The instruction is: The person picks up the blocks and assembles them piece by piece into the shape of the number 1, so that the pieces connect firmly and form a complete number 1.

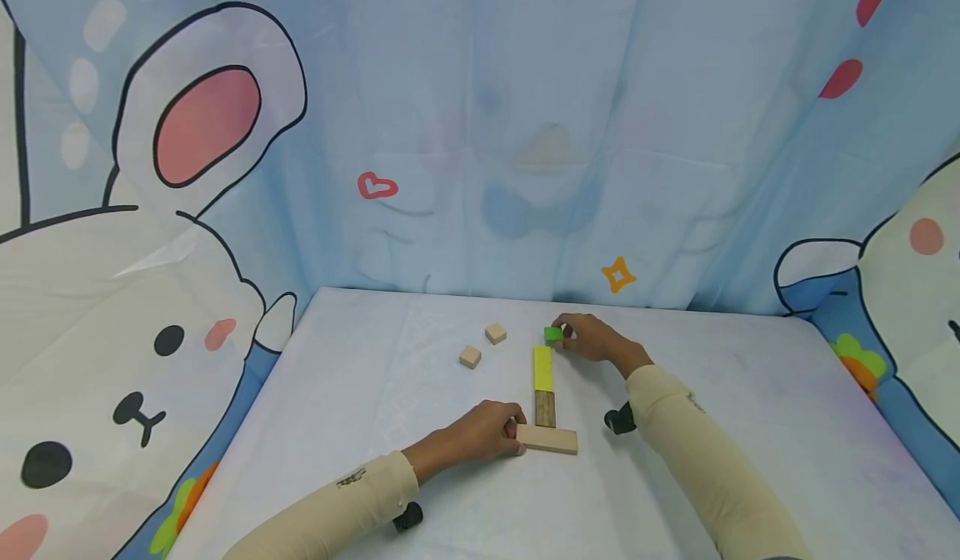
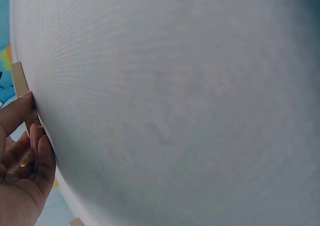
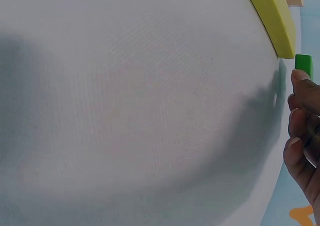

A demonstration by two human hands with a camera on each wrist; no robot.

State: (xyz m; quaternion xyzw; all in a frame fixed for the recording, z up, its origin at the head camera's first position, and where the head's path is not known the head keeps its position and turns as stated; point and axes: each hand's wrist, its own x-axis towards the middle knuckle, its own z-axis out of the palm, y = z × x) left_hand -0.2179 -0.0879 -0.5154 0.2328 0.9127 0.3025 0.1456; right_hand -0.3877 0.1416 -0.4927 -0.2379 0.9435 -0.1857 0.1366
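My right hand (image 1: 592, 337) pinches a small green block (image 1: 553, 334) between thumb and fingers, just beyond the far end of a yellow block (image 1: 543, 368). In the right wrist view the green block (image 3: 303, 65) shows beside the end of the yellow block (image 3: 275, 21). A brown wood-grain block (image 1: 545, 408) continues the line towards me. Across its near end lies a long plain wooden block (image 1: 551, 438). My left hand (image 1: 487, 431) grips that plain block by its left end, and the left wrist view shows thumb and fingers around the wooden block (image 2: 20, 80).
Two small plain wooden cubes, one nearer cube (image 1: 470, 357) and one farther cube (image 1: 495, 332), sit left of the line. A white cloth covers the table (image 1: 337, 377). Behind it hangs a blue curtain (image 1: 450, 235) with cartoon prints.
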